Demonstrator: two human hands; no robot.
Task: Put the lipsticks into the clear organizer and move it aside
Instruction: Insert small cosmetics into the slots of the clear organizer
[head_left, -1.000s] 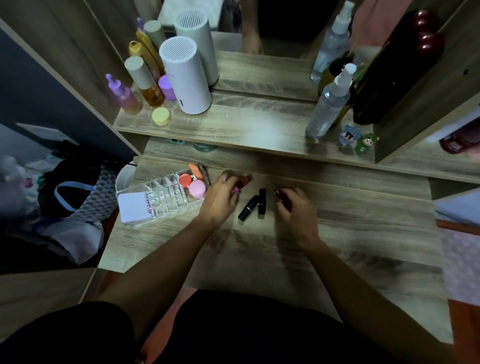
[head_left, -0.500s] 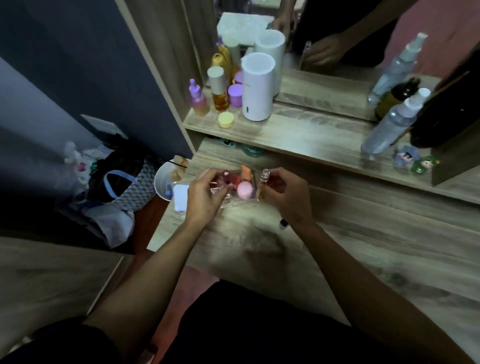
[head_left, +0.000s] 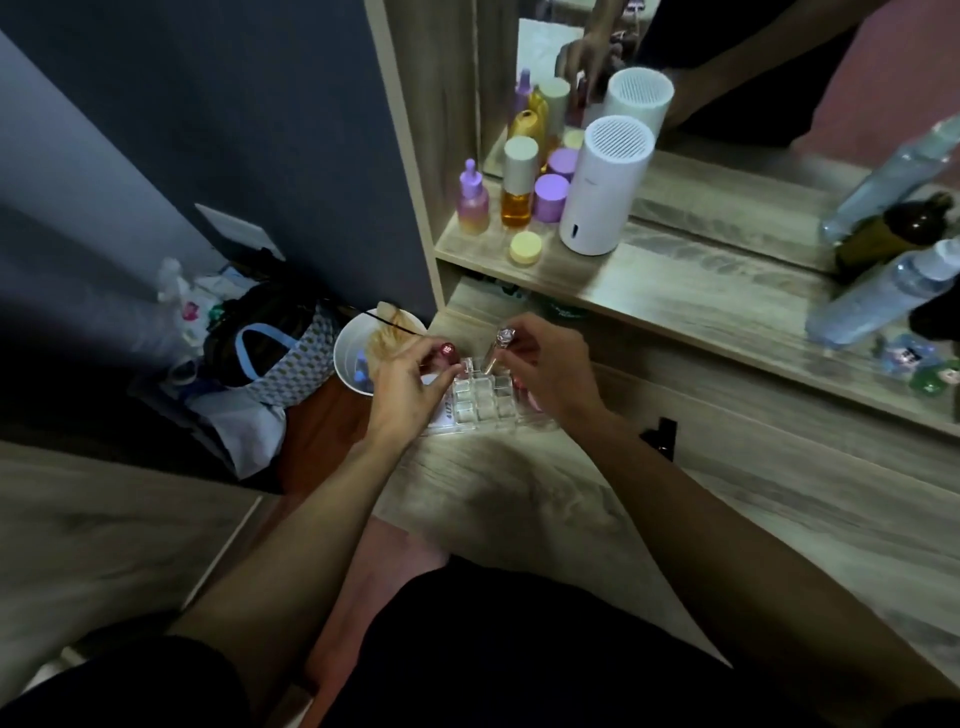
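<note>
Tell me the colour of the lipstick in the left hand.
Dark red lipstick, pinched in the left hand; head view.

My two bare forearms reaching forward, left hand (head_left: 410, 382) pinching with thumb and fingertips, right hand (head_left: 545, 371) likewise, wrists slightly bent

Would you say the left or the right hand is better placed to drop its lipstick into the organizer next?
Right, probably. The right hand holds the silver lipstick upright directly over the clear organizer, its lower end at the back cells. The left hand holds the red lipstick at the organizer's left edge, not over a cell.
</note>
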